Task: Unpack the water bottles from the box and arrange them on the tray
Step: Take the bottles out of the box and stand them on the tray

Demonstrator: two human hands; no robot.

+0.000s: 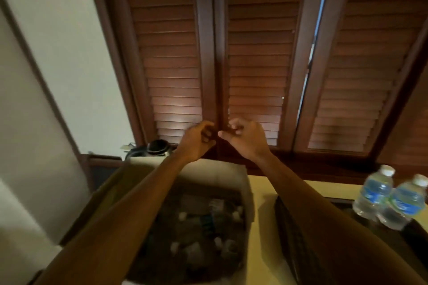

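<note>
An open cardboard box (231, 172) stands on the table below my arms, with several water bottles (208, 220) lying in its dark inside. Two clear water bottles (375, 194) with blue labels and white caps stand on a dark tray (414, 233) at the right. My left hand (198, 141) and my right hand (246, 139) are raised above the box's far edge, close together, fingers loosely curled. Neither hand holds anything.
Brown louvred shutters (254, 65) fill the wall ahead. A black kettle (158, 148) sits behind the box at the left. The table top (264, 250) is yellowish. A white wall (58, 76) runs along the left.
</note>
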